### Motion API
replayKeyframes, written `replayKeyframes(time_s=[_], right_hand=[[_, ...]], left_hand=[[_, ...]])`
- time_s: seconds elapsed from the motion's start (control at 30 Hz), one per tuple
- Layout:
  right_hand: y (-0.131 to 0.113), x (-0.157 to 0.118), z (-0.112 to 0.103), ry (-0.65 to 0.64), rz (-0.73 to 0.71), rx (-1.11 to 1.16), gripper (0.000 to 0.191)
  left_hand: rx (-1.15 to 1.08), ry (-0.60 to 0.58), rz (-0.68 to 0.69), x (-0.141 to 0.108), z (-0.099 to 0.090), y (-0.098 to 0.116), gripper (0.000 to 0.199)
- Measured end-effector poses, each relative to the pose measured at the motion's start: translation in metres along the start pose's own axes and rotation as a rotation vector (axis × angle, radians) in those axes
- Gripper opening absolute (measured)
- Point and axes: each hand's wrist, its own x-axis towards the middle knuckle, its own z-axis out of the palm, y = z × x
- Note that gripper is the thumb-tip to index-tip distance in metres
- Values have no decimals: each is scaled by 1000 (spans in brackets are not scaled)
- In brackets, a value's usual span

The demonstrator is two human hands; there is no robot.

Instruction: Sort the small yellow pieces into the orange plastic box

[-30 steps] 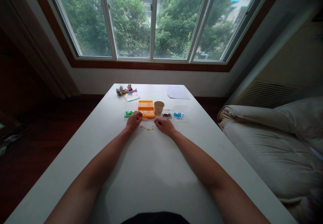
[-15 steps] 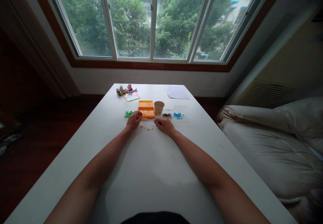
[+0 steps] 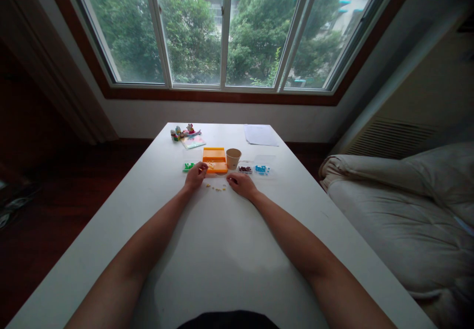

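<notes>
My left hand is at the front left corner of an open orange plastic box, thumb and fingers pinched together. Whatever may be between its fingertips is too small to make out. Small pale yellow pieces lie inside the box. My right hand rests on the table in front of the paper cup, its fingers curled and closed; what they hold, if anything, is hidden. Several tiny yellow pieces lie on the tabletop between my two hands.
A clear case of green pieces sits left of the orange box. Right of the cup are cases of brown pieces and blue pieces. Small figures, a card and paper sheets lie toward the far edge.
My left hand has shifted very slightly, its fingertips drawn a little to the left at the orange box. My right hand stays in place.
</notes>
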Motion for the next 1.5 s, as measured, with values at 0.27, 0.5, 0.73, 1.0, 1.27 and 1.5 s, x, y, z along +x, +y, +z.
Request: replayKeyframes(time_s=[0.27,0.5,0.73,1.0,1.27,1.5], right_hand=[[-1,0,0,10,0,-13,13],[-2,-1,-2,11,2,-5,13],[-4,0,-2,2,-4,-4,13],[-4,0,-1,1,-3,3,13],[-4,0,-1,2,-7,-2,12],[-3,0,0,-1,-11,-2,12]], left_hand=[[-184,61,-94,4,-1,-6,19],[-204,111,-129,4,0,-10,23],[-250,133,-146,6,1,-10,22],[-286,152,-178,9,4,-9,25],[-334,116,-184,8,4,-7,34],[-222,90,-140,4,3,-8,27]])
